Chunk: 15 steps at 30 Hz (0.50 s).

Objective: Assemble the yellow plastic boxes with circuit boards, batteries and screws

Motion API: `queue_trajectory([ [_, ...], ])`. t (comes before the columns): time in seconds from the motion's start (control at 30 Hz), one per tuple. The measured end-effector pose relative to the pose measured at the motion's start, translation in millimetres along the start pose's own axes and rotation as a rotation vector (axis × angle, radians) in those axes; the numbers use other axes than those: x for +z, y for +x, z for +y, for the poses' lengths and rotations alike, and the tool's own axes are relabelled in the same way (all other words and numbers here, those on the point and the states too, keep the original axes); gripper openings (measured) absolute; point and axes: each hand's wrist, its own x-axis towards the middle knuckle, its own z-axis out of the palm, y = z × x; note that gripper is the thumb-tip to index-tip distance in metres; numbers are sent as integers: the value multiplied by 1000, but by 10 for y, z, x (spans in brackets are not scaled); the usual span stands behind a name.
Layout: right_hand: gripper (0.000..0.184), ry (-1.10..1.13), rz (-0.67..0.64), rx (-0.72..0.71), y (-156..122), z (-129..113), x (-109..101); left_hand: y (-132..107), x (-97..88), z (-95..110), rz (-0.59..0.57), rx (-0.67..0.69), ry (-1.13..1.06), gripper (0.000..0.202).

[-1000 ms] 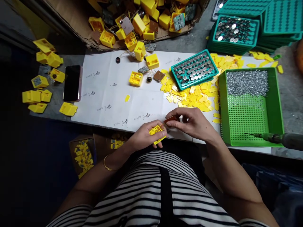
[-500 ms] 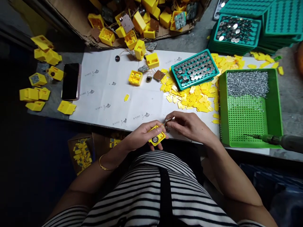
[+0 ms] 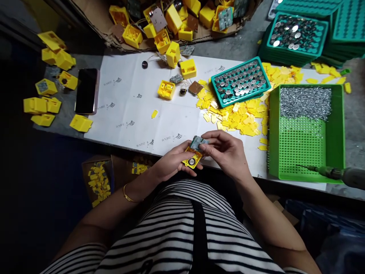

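My left hand (image 3: 173, 161) is closed around a small yellow plastic housing (image 3: 195, 156), its open side facing up. A round metallic part (image 3: 191, 161) sits inside the housing's lower end. Between the thumb and fingers of my right hand (image 3: 226, 150) is a grey-green circuit board (image 3: 197, 143), tilted just above the housing's upper end. Part of the board's edge is covered by my right fingers. Both hands are over the front edge of the white-papered table (image 3: 137, 129).
A teal tray of button cells (image 3: 241, 82) lies on scattered yellow plates (image 3: 236, 118). To the right, a green basket (image 3: 339, 133) holds many screws, with an electric screwdriver (image 3: 330, 172) reaching over it. A cardboard box (image 3: 99, 38) of yellow housings stands behind; a phone (image 3: 87, 91) lies left.
My right hand has moved left, close to my left hand, and the circuit board now shows flat above the housing. Before, a thin wire ran between the hands. The whole view has shifted slightly.
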Motion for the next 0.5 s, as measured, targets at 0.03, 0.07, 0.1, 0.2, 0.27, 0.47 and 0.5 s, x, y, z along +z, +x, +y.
queue_trajectory([
  [0.03,30,-47,12,-27,-29,-20,11,1,-9,1,-5,-5,-47,23],
  [0.07,27,-100,25,-57,-59,-42,19,2,-19,6,-12,-9,-95,20],
  [0.1,24,-155,34,-86,-89,-64,25,1,-28,13,-23,-10,-145,19],
  [0.2,15,-306,5,-159,-177,-117,35,-9,-34,49,-23,14,-275,16],
  [0.27,8,-370,-69,-203,-231,-136,41,-22,-16,76,19,37,-302,17],
  [0.47,10,-511,-178,-332,-326,-130,39,-79,48,130,89,66,-228,19],
  [0.5,10,-533,-168,-339,-332,-123,31,-88,50,131,85,78,-231,23],
])
